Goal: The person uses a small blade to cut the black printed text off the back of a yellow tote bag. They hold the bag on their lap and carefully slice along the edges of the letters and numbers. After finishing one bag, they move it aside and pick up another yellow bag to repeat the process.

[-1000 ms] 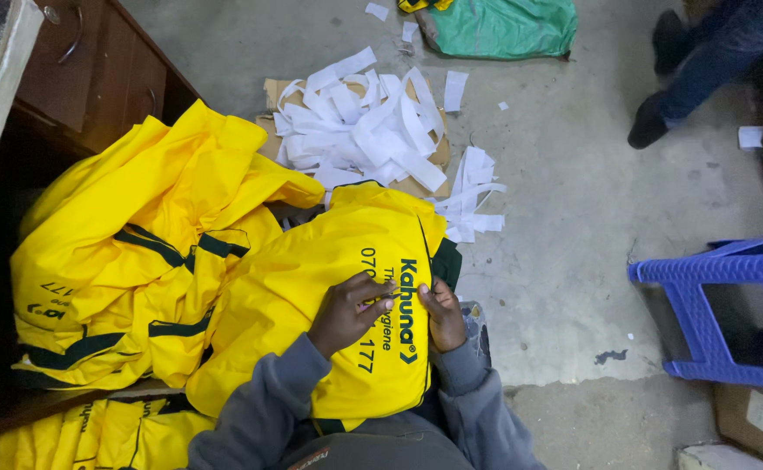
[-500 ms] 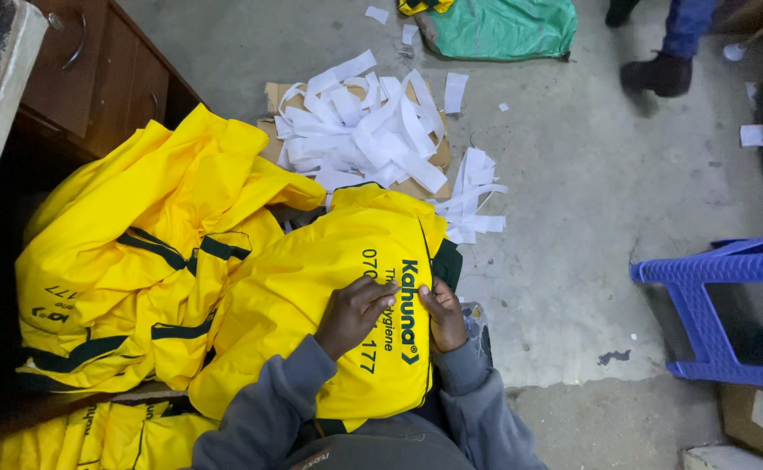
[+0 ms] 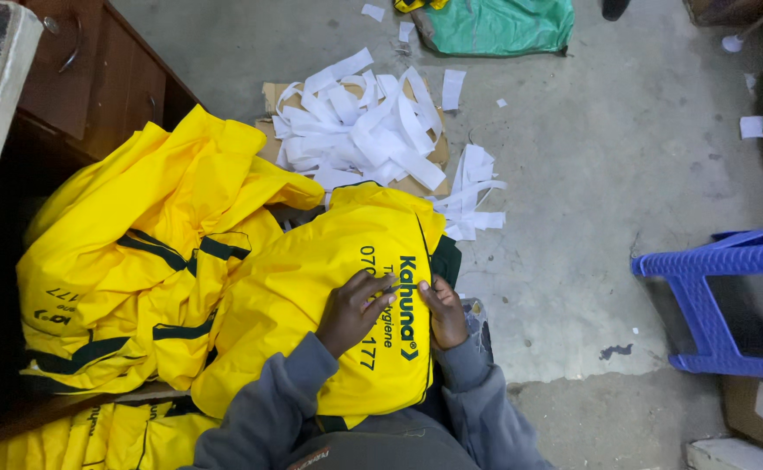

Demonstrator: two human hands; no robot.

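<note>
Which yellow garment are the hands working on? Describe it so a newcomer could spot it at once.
Start at the dark wooden cabinet on the left and the yellow heap beside it. The garment lies right of that heap, on the person's lap. Unlike the crumpled heap, it is spread smooth with dark printing facing up, and the left hand and right hand press on it.

The lower part of the yellow garment (image 3: 346, 287) on my lap is hidden under my grey sleeves (image 3: 264, 409), and what my left hand (image 3: 352, 311) presses is covered by its own palm. My right hand (image 3: 445, 312) shows only its back; the fingertips curl out of sight at the garment's edge. The blue plastic stool (image 3: 712, 287) is cut off by the right edge. The green bag (image 3: 503, 24) and a dark shoe (image 3: 616, 9) are cut off at the top. More yellow fabric (image 3: 77, 439) runs off the bottom left corner. The cardboard (image 3: 416, 178) lies mostly buried under white paper strips (image 3: 364, 117).
</note>
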